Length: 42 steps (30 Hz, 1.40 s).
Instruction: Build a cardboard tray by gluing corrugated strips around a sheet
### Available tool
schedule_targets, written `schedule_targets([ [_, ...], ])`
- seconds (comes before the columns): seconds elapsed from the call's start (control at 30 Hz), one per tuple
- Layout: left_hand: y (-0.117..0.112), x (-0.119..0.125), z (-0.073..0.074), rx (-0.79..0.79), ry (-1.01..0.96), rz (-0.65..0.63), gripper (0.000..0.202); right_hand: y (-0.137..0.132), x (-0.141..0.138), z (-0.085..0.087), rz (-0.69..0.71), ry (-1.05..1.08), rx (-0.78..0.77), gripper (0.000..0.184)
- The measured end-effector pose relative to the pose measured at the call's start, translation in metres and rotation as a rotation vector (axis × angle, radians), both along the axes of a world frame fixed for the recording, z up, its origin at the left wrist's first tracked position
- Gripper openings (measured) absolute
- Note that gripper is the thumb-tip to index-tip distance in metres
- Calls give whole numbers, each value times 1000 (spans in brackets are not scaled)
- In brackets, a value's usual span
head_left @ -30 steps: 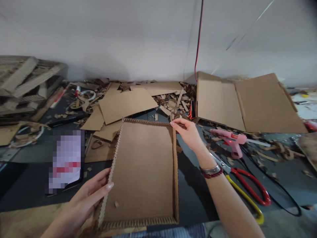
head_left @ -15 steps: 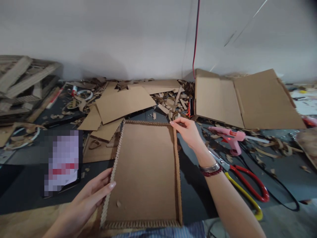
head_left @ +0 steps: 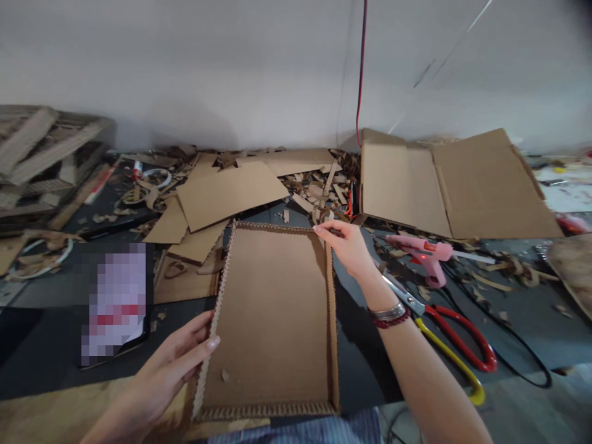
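My left fingers (head_left: 197,333) grip the side wall of the cardboard tray (head_left: 271,320) while my right fingers (head_left: 330,229) pinch its far corner, the pink glue gun (head_left: 423,256) lying nearby.

"How many hands?"
"Two: one left hand (head_left: 169,364), one right hand (head_left: 349,250)."
"Trays?"
"One cardboard tray (head_left: 271,320), at six o'clock."
"Tools?"
"One glue gun (head_left: 423,256) at three o'clock, one pair of scissors (head_left: 456,336) at four."
"On the wrist?"
"Two: one metal bracelet (head_left: 387,311), one beaded bracelet (head_left: 392,322)."
"Boxes?"
"One opened cardboard box (head_left: 462,185), at two o'clock."
"Loose cardboard?"
"At least four cardboard sheets (head_left: 231,194) around twelve o'clock; the scraps are too many to count."
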State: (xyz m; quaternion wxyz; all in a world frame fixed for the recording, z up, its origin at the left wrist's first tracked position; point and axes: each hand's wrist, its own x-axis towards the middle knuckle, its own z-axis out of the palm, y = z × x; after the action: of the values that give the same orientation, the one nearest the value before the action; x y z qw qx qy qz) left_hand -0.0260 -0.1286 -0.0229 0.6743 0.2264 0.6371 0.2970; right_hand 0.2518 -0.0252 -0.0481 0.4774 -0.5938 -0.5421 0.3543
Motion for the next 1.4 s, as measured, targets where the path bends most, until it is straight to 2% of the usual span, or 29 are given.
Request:
schedule_targets([
  [0.2,2,3,6,-4,13,-49,57,-1,-1,2,-13,11,-31,21],
  [0.4,-1,-3,-3,6,-29,-71,57,-1,-1,1,-15,23,-64,21],
  [0.53,-4,-7,-4,-2,-43,-26,58,-1,-3,0,3,54,-92,24],
  [0.73,-3,-8,3,-8,-104,41,42,1,-2,2,-30,163,-153,41],
  [0.97,0,-10,-8,-11,-124,37,47,4,1,-4,-28,175,-177,29],
  [1.2,4,-9,-13,-23,-117,130,41,6,2,-7,-50,140,-182,22],
  [1.4,2,-11,-17,14,-129,122,57,7,1,-12,-94,128,-145,25],
])
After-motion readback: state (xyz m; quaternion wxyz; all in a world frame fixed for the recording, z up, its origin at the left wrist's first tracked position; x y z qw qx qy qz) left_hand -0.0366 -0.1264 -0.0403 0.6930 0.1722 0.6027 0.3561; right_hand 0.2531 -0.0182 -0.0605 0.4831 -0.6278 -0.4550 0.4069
